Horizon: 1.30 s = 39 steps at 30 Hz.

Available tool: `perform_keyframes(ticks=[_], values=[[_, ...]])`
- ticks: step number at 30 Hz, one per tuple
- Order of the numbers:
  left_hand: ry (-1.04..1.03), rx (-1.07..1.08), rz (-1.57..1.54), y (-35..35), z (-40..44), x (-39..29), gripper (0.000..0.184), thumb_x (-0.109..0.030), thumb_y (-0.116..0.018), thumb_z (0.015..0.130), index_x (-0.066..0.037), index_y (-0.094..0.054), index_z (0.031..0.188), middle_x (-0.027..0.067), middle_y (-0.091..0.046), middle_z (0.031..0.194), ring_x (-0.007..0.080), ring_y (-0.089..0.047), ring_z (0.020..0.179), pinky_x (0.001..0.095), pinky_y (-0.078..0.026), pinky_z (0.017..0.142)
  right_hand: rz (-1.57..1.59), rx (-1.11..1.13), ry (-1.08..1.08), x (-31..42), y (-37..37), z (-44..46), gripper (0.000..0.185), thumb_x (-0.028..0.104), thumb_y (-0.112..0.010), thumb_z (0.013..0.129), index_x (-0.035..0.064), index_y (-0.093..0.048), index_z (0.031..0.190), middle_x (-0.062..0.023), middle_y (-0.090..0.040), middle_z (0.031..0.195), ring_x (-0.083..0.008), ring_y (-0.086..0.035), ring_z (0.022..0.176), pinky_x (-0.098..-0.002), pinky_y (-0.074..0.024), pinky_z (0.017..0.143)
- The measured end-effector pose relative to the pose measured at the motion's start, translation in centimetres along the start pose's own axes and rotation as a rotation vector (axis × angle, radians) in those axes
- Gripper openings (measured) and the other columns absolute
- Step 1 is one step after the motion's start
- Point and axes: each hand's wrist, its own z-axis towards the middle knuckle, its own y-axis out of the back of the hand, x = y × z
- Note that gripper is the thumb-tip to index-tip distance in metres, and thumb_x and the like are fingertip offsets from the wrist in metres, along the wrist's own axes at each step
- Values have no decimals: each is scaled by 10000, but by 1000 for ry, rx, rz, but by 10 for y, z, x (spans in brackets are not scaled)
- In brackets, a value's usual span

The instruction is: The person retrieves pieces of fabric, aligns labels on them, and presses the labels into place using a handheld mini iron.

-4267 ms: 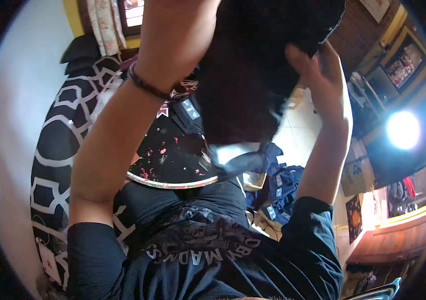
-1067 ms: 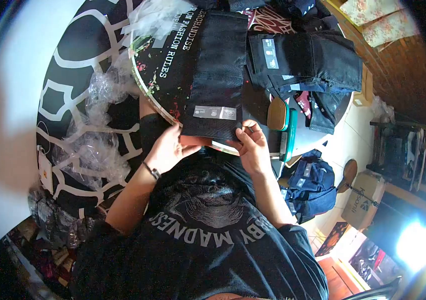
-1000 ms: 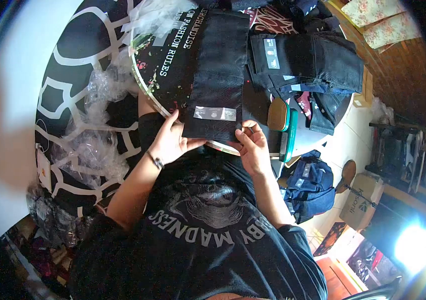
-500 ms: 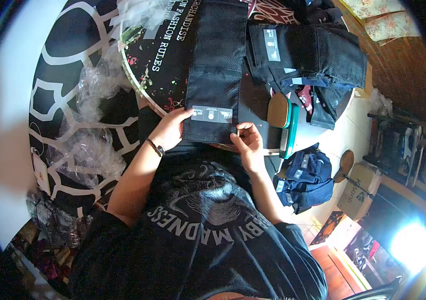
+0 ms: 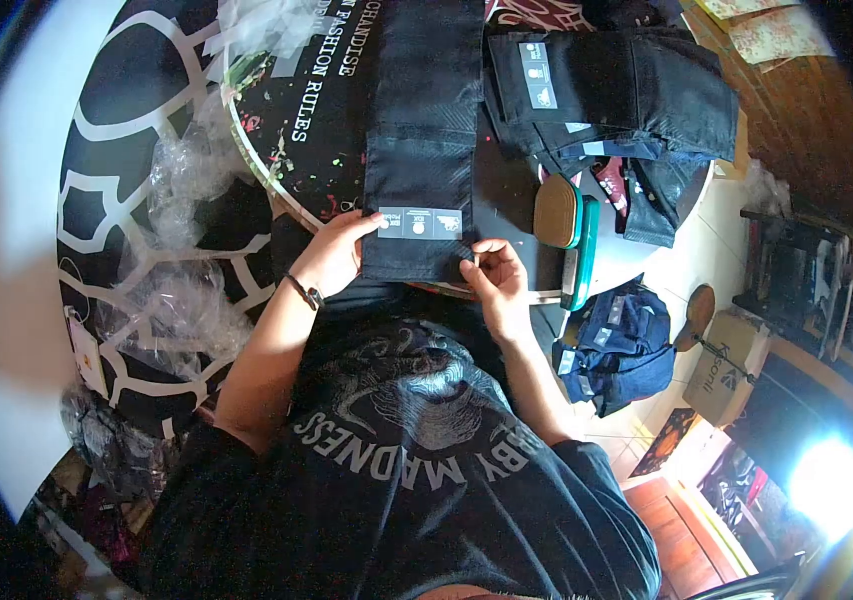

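Note:
A long folded pair of black jeans [image 5: 422,150] lies over the round table's edge, its near end toward my body. Across that near end sits a grey printed label [image 5: 421,223]. My left hand [image 5: 337,245] grips the left edge, thumb on top by the label's end and the other fingers hidden under the cloth. At the near right corner, just below the label, my right hand [image 5: 500,283] pinches the fabric between thumb and curled fingers.
More folded black jeans [image 5: 602,85] are stacked at the table's right. A brush-like tan block [image 5: 558,212] lies beside a green case [image 5: 585,250]. Blue folded jeans [image 5: 622,345] are piled lower right. Clear plastic wrapping [image 5: 187,310] lies on patterned fabric [image 5: 107,190] at left.
The camera view has shifted slightly, moving the table and its contents a little left and up. Both hands keep nearly the same hold on the jeans.

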Motion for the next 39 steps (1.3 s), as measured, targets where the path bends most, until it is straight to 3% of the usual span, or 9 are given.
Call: perform_keyframes(ticks=[18, 21, 24, 26, 28, 30, 32, 35, 39], values=[[-45, -15, -20, -11, -14, 2, 193, -145, -565, 1001, -28, -646, 1131, 80, -710, 1123, 183, -688, 1025, 335, -541, 933, -32, -42, 9, -5, -4, -3, 206, -36, -682, 915, 39, -565, 1068, 37, -536, 907, -38, -505, 787, -197, -432, 717], [-26, -2, -80, -14, -16, 2, 185, -138, -562, 1002, -36, -648, 1131, 70, -712, 1113, 174, -688, 1017, 328, -543, 924, -122, -76, 27, -6, -3, -7, 176, -13, -697, 911, 32, -589, 1042, 13, -592, 883, -47, -549, 797, -205, -457, 710], [-72, 4, -16, -14, -16, 4, 184, -134, -555, 1006, -43, -645, 1139, 65, -711, 1107, 172, -687, 1008, 327, -546, 916, -514, -154, 31, 23, -9, -15, 186, 58, -762, 868, 31, -629, 994, -42, -650, 848, -102, -613, 766, -256, -500, 699], [-53, 32, -64, -10, -16, 3, 201, -131, -551, 1006, -43, -637, 1165, 66, -709, 1117, 174, -682, 1030, 333, -545, 927, -1005, -212, 409, 45, -7, -22, 258, 142, -827, 797, 35, -656, 957, -90, -670, 815, -185, -652, 721, -326, -530, 686], [-144, 35, 130, 9, -6, 13, 227, -133, -539, 1011, -34, -628, 1194, 77, -704, 1145, 182, -678, 1050, 350, -537, 954, -957, -413, 623, 58, 13, -30, 243, 136, -771, 778, 15, -646, 948, -121, -649, 860, -276, -625, 758, -370, -515, 712], [-76, 3, 40, 3, -7, 11, 247, -138, -521, 1020, -25, -617, 1218, 85, -697, 1170, 194, -676, 1065, 365, -530, 969, -1020, -600, 801, 60, 52, -28, 396, 136, -661, 791, -17, -554, 1141, -156, -588, 1010, -283, -581, 891, -409, -475, 811], [-71, 25, -26, 0, -5, 10, 259, -142, -512, 1026, -20, -610, 1232, 89, -693, 1182, 203, -674, 1072, 376, -528, 975, -1113, -711, 613, 62, 81, -17, 540, 177, -688, 786, -7, -501, 1258, -156, -566, 1048, -275, -566, 931, -422, -469, 846], [-48, 20, -46, -1, -7, 10, 262, -147, -518, 1025, -17, -606, 1235, 93, -690, 1191, 212, -673, 1077, 389, -530, 974, -1040, -582, 132, 71, 90, -15, 651, 312, -784, 784, 27, -511, 1303, -153, -630, 974, -280, -629, 852, -421, -502, 788], [-38, 44, -105, -8, -9, 5, 268, -179, -516, 1030, -5, -622, 1205, 103, -697, 1187, 216, -676, 1075, 389, -532, 977, -1199, -525, 26, 70, 94, 0, 541, 332, -797, 783, -2, -600, 1161, -180, -651, 914, -323, -643, 834, -420, -506, 802]])
